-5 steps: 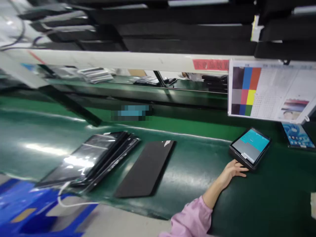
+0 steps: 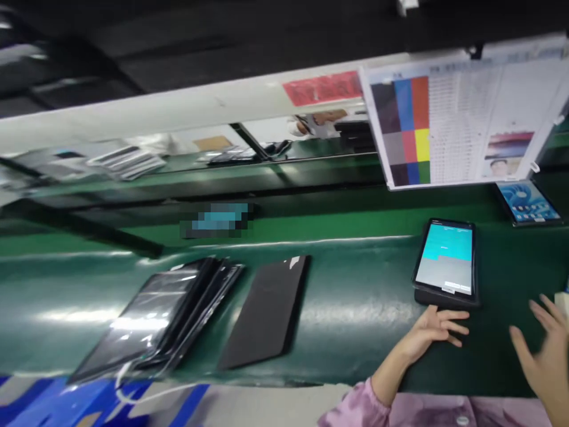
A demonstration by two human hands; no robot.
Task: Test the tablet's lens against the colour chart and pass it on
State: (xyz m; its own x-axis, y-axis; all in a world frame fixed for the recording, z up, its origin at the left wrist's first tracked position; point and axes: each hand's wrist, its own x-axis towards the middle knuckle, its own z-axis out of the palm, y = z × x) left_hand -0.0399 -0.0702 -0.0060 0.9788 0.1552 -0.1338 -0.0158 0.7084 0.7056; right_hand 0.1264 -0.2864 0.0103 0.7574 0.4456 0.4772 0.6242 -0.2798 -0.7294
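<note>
Resting flat, fingers spread, left hand [image 2: 438, 332] lies just below lit tablet [image 2: 446, 259]; right hand [image 2: 543, 347] hovers open, holding nothing, blurred.

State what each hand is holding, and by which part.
Nothing is held. The left hand lies open on the green belt just below the lit tablet; the right hand hovers open, blurred.

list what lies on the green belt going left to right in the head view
stack of bagged tablets → black panel → left hand → lit tablet → right hand
</note>
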